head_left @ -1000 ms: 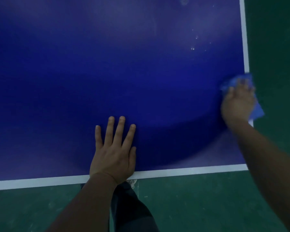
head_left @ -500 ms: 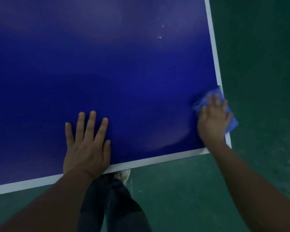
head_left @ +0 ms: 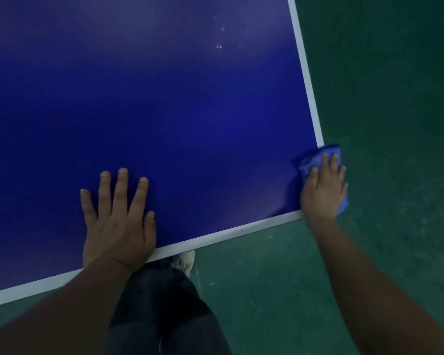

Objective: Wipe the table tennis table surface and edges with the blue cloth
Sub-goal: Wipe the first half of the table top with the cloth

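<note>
At the table's near right corner, about four o'clock in the view, the right hand (head_left: 323, 187) presses the cloth (head_left: 318, 156) flat against the top. The cloth lies bunched under the palm, spilling past the white side line and over the edge, which suits the job: it looks placed to catch both the surface and the rim in one pass. The fingers lie straight and close together on top of the cloth, so the grip is a flat press rather than a pinch. Whether the thumb hooks under the fabric I cannot tell, as the hand hides it. The right forearm comes in from five o'clock, stretched well out, wrist nearly in line with the arm.

The left hand (head_left: 118, 221) rests on the table (head_left: 164, 111) at seven o'clock, just inside the white end line, holding nothing, fingers spread and flat. It most likely props the body while the other arm reaches to the corner. Its forearm crosses the end line from the lower left.

A few pale specks (head_left: 219, 37) sit toward one o'clock, well apart from the cloth, probably not yet wiped.
</note>
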The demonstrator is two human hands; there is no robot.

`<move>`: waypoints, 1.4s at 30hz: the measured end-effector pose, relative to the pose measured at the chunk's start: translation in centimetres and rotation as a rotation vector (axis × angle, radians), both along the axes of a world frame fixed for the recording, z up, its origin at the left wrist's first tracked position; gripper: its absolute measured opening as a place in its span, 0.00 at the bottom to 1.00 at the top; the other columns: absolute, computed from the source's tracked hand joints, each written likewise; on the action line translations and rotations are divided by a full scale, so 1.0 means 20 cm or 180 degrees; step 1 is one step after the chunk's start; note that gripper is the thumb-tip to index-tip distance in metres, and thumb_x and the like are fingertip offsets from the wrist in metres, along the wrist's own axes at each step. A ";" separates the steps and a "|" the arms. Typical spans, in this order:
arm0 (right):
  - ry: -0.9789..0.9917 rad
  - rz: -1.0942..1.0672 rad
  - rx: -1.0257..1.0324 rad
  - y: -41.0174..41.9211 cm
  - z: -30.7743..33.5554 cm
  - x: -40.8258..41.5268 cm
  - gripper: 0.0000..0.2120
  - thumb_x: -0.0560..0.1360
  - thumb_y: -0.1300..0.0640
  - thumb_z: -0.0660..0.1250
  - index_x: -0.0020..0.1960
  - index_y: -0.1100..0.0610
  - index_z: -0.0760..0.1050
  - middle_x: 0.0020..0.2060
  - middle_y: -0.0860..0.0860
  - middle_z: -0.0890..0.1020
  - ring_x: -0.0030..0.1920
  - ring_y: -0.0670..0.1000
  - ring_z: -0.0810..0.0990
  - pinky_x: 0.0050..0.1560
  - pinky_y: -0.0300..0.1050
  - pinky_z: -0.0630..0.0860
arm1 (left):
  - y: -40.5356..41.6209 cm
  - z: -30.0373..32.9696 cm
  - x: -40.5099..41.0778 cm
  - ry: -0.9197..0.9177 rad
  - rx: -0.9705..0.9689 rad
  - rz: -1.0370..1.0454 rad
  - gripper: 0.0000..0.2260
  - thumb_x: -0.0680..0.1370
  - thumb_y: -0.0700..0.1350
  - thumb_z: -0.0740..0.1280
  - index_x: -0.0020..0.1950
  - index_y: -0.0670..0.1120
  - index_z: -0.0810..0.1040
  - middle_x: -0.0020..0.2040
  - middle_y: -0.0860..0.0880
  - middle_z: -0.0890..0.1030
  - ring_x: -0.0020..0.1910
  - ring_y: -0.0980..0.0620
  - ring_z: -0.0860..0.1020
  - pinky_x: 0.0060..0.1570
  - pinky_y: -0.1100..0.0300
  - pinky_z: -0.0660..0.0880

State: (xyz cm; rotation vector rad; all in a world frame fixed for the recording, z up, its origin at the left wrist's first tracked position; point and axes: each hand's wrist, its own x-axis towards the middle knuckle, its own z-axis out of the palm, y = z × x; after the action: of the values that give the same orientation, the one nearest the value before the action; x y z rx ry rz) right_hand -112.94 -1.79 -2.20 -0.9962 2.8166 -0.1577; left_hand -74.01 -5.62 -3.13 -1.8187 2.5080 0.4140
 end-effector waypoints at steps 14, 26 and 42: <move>0.0304 0.0171 -0.0334 0.14 0.09 -0.30 0.19 0.75 0.59 0.54 0.57 0.63 0.79 0.49 0.63 0.83 0.46 0.65 0.80 0.52 0.52 0.73 | 0.01 0.00 0.01 -0.0103 0.0089 0.0018 0.29 0.81 0.55 0.49 0.81 0.45 0.59 0.81 0.38 0.55 0.81 0.36 0.47 0.76 0.31 0.44; 0.0118 0.3575 -0.0540 0.08 -0.04 0.70 0.19 0.74 0.64 0.61 0.63 0.55 0.78 0.64 0.54 0.80 0.53 0.56 0.80 0.51 0.50 0.71 | 0.01 0.00 0.00 -0.0024 0.0063 0.0035 0.30 0.80 0.54 0.51 0.81 0.44 0.60 0.81 0.38 0.55 0.81 0.36 0.48 0.76 0.31 0.43; -0.0249 0.3508 -0.0738 -0.20 -0.04 0.96 0.18 0.84 0.51 0.58 0.69 0.55 0.76 0.71 0.56 0.75 0.63 0.61 0.77 0.60 0.59 0.72 | -0.01 0.01 0.00 0.0063 0.0010 0.0102 0.31 0.78 0.55 0.53 0.80 0.46 0.62 0.81 0.40 0.58 0.81 0.38 0.51 0.76 0.34 0.45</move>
State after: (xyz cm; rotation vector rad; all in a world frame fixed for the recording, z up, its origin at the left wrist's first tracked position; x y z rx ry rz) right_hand -93.78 -5.80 -3.04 -2.3118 1.8185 -0.3592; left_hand -73.92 -5.79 -2.85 -1.8652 2.4924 0.4388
